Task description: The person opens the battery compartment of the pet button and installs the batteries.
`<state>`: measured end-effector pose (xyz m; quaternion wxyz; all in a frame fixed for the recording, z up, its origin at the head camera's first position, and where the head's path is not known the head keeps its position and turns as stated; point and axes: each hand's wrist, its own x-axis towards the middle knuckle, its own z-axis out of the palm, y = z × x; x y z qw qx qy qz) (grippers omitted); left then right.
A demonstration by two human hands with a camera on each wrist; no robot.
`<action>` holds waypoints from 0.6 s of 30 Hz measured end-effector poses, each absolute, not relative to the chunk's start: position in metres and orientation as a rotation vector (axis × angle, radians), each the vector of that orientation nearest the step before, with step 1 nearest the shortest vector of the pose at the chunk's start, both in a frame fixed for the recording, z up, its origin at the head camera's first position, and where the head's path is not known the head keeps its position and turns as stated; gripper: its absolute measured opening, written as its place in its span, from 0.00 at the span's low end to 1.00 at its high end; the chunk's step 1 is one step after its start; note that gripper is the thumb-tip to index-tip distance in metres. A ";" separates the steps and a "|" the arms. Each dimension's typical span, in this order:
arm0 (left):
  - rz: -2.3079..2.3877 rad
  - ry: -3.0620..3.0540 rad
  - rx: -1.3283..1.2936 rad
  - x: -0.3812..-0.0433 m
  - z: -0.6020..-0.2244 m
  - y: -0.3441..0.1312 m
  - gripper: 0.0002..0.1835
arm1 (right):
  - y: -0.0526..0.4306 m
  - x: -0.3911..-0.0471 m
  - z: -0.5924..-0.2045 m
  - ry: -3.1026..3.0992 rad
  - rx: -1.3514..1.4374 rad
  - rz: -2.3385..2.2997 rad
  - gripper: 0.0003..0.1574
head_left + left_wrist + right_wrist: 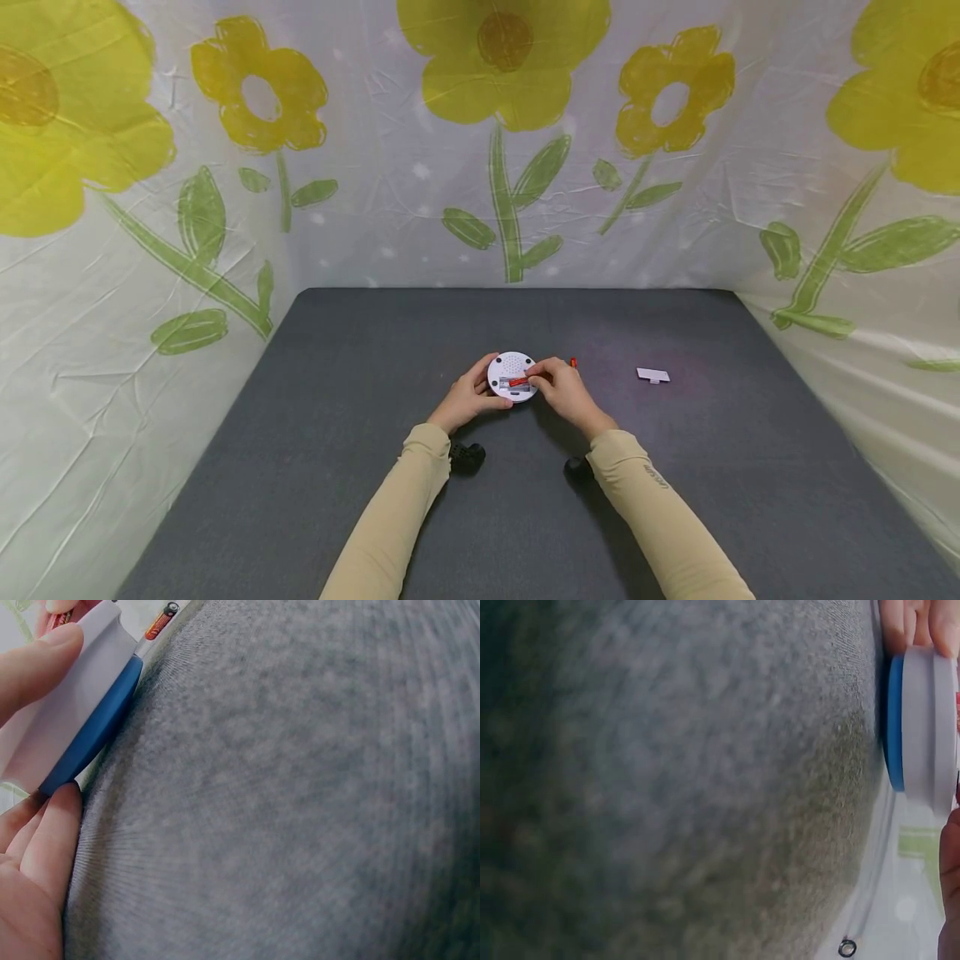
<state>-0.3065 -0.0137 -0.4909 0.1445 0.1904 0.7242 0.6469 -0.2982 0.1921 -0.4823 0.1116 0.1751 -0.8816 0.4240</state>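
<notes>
A round white device with a blue lower side lies turned over on the table, its speaker holes and open battery compartment facing up. My left hand grips it by the left edge; in the left wrist view the thumb is on the white rim and the fingers are at the blue side. Between thumb and fingertips my right hand pinches a red battery, held over the compartment at a slight slant. Another red battery lies on the table just beyond the right hand.
A white battery cover with a small tab lies to the right on the dark grey table. Black wrist cameras sit under both forearms. A flower-printed curtain hangs behind the table and along its sides.
</notes>
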 end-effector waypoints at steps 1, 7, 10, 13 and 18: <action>1.862 2.087 0.553 -0.305 -0.488 -0.014 0.48 | 0.192 -0.298 -0.482 -2.592 0.526 1.221 0.05; 1.885 2.094 0.548 -0.311 -0.501 -0.013 0.49 | 0.190 -0.299 -0.482 -2.603 0.557 1.147 0.04; 1.880 2.106 0.540 -0.314 -0.506 -0.012 0.50 | 0.189 -0.300 -0.482 -2.607 0.557 1.138 0.04; 1.873 2.090 0.529 -0.310 -0.498 -0.013 0.48 | 0.189 -0.302 -0.482 -2.603 0.571 1.126 0.04; 1.877 2.073 0.532 -0.305 -0.489 -0.014 0.48 | 0.188 -0.303 -0.482 -2.598 0.603 1.094 0.03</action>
